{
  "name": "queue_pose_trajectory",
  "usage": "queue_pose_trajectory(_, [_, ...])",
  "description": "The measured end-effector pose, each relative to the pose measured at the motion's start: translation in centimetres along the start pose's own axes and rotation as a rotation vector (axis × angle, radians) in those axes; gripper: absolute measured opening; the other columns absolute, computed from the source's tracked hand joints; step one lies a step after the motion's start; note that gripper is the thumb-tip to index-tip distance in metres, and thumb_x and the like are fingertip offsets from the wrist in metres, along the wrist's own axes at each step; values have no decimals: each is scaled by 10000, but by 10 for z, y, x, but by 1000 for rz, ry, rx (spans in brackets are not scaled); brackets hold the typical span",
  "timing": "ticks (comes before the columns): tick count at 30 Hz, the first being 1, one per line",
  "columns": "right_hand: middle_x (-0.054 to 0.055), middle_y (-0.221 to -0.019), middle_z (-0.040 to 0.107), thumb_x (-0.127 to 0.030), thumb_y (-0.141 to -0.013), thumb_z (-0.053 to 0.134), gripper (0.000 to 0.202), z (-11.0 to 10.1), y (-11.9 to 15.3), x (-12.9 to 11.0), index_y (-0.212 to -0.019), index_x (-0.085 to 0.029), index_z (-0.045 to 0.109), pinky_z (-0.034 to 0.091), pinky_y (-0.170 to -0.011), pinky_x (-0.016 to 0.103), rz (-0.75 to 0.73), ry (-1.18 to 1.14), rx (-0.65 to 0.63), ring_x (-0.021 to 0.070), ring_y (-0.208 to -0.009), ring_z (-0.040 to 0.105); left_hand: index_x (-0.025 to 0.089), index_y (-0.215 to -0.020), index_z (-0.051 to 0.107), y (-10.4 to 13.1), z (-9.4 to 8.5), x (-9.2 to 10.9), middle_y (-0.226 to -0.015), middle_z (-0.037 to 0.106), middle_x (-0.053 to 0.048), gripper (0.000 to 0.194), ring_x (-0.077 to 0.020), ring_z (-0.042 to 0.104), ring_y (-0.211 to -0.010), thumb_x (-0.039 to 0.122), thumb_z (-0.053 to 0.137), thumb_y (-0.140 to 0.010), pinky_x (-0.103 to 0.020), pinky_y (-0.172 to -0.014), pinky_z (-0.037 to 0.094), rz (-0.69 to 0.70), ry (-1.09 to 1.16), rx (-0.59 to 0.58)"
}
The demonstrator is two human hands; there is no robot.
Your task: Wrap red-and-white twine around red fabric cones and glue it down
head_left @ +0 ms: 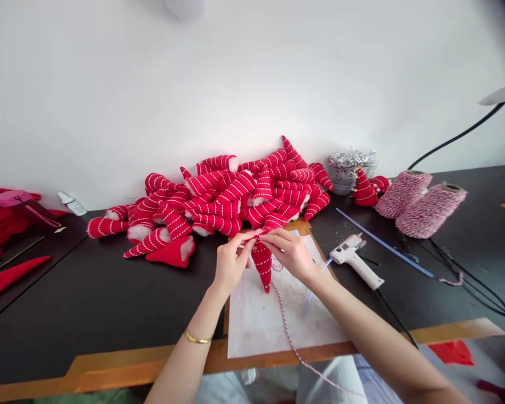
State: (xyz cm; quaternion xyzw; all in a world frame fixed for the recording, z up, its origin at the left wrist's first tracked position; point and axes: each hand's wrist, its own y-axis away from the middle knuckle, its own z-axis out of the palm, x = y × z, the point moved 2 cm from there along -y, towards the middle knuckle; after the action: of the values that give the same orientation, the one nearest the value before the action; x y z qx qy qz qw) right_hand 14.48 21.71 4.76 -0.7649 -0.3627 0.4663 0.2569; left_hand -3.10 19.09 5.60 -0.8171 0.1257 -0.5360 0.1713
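Observation:
Between my two hands hangs a red cone point(262, 265) of fabric with white stitched stripes, its tip pointing down toward me. My left hand point(233, 259) pinches its upper edge from the left. From the right, the fingers of my right hand point(289, 252) press together on the same edge. A red-and-white twisted cord point(285, 322) runs from near the cone down over the white sheet point(252, 331) and off the table's front edge. Behind my hands lies a heap of striped red cones point(223, 193), several showing white stuffing at their open ends.
To the right lie a white glue gun point(356, 262), a blue stick point(385, 242) and two cord spools point(431, 210). A tinsel-filled container point(347, 168) and small red figures point(365, 189) stand behind. Red fabric point(2, 221) and a small white bottle point(72, 204) are at the left.

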Motion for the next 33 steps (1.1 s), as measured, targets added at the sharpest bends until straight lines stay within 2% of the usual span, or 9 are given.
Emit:
queue_pose_trajectory(4, [103,-1057,693,-288,-1006,556,192,-3,4,-4,-1036,-221,733,566,-840,363,-15,-10,19,218,-945,680,232,-1006,710,6,3,-6,-601,693,28,188,-131,628,-436,380,625,-926,-231,-510,529,2,-32,18])
queue_pose_trajectory(7, [111,-1134,687,-251,-999,564,166,-5,2,-10,-1032,-213,722,552,-876,365,-21,-71,23,225,-1019,672,234,-1025,711,9,4,-7,-663,725,11,197,-158,696,-534,376,607,-938,-253,-570,579,27,-32,16])
queue_pose_trajectory(10, [78,-1030,721,-268,-994,573,159,-6,0,-13,-1025,-220,721,553,-797,335,63,-153,-4,202,-904,682,225,-992,714,11,7,-6,-774,759,-14,175,-170,726,-597,357,617,-930,-265,-599,601,39,-13,9])
queue_pose_trajectory(13, [64,-938,717,-315,-970,612,157,-8,-2,-12,-982,-214,731,529,-707,310,200,-204,-13,187,-808,658,223,-974,696,12,11,-7,-768,752,-11,174,-184,736,-606,376,639,-913,-278,-591,613,-19,84,10])
queue_pose_trajectory(16, [62,-919,692,-338,-950,636,163,-8,-3,-10,-944,-204,730,502,-701,304,270,-274,-40,184,-810,634,224,-974,666,12,14,-11,-736,739,-1,202,-201,746,-624,410,658,-894,-296,-589,624,-105,221,19])
queue_pose_trajectory(20, [55,-894,655,-351,-950,633,180,-5,-4,-9,-907,-198,717,473,-705,300,279,-314,-59,175,-807,603,214,-949,645,11,16,-14,-848,756,-25,222,-211,763,-697,417,684,-870,-307,-622,634,-148,332,25])
queue_pose_trajectory(28, [54,-883,659,-416,-906,688,210,-6,-3,-2,-897,-223,770,474,-657,297,299,-329,-45,176,-781,603,193,-976,621,8,19,-10,-877,763,-49,349,-219,762,-720,482,721,-807,-347,-669,636,-251,462,-64])
queue_pose_trajectory(33, [44,-847,663,-391,-864,743,154,-3,-1,1,-864,-248,799,485,-642,301,304,-377,-43,170,-747,609,180,-893,621,9,20,-10,-776,749,-29,306,-189,741,-670,438,750,-791,-300,-630,608,-265,450,-3])
